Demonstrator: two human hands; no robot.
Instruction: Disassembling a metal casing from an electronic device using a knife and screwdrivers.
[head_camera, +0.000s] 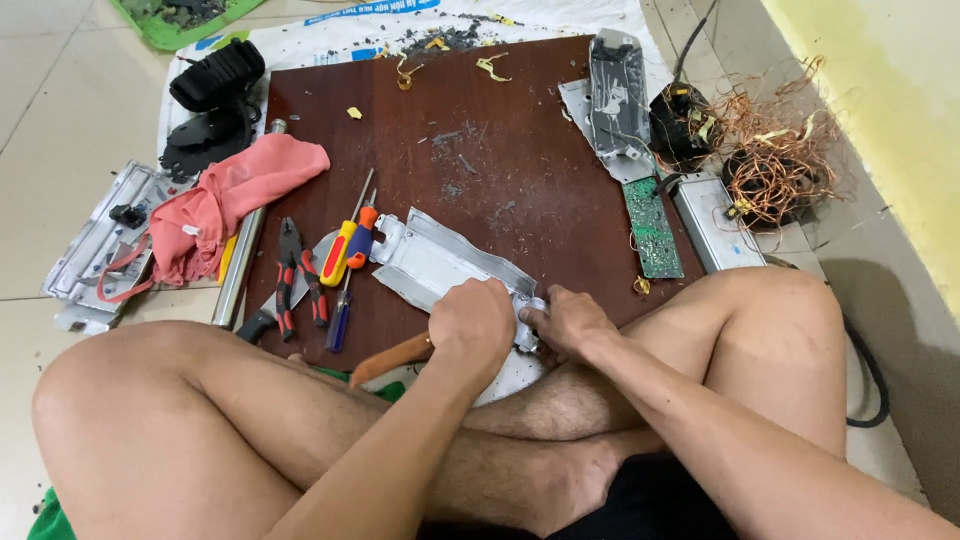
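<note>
I sit cross-legged on the floor behind a dark brown wooden board (470, 150). A long grey metal housing (440, 262) lies slantwise on the board's near edge. My left hand (472, 325) closes over its near end, fingers curled down on the metal. My right hand (567, 320) pinches the same end from the right side. A wooden tool handle (390, 360) pokes out from under my left wrist; which hand holds it I cannot tell.
Red-handled pliers (300, 275) and two screwdrivers (345, 255) lie left of the housing. A pink cloth (225, 200) drapes over a metal tube (240, 260). A green circuit board (652, 226), metal casings (615, 90) and tangled copper wire (780, 150) sit at right.
</note>
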